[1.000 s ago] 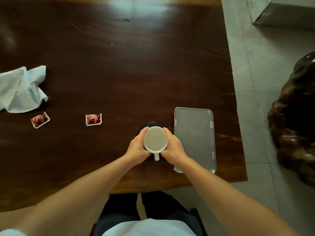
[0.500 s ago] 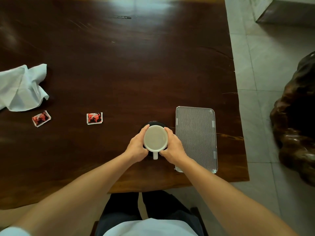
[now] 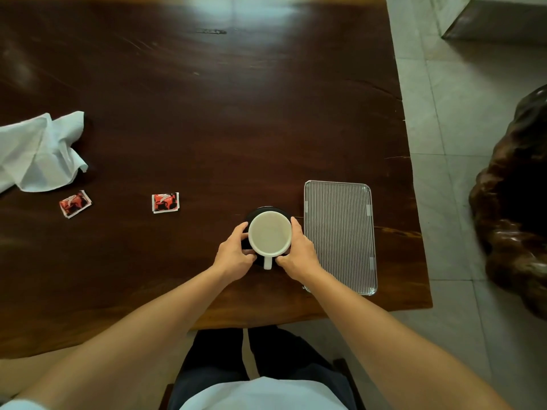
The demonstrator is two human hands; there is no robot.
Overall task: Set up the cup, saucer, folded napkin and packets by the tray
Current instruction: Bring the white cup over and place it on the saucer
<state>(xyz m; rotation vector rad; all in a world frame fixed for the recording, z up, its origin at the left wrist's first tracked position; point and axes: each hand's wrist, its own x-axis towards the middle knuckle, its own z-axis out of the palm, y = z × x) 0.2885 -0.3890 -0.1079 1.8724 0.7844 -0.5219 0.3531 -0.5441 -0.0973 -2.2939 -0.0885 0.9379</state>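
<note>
A white cup (image 3: 270, 233) stands on a dark saucer (image 3: 260, 211), its handle pointing toward me, just left of the ribbed silver tray (image 3: 340, 235). My left hand (image 3: 233, 254) and my right hand (image 3: 299, 251) hold the cup and saucer from both sides. Two red packets lie on the table: one (image 3: 165, 202) left of the cup, another (image 3: 75, 203) farther left. A crumpled white napkin (image 3: 38, 152) lies unfolded at the far left edge.
The dark wooden table (image 3: 207, 113) ends just right of the tray, with tiled floor (image 3: 438, 128) beyond. A dark carved wooden object (image 3: 515, 202) stands on the floor at right. My lap shows below the table's near edge.
Both hands stay around the cup and saucer beside the tray; the fingers have shifted slightly lower around the saucer. Nothing else has moved.
</note>
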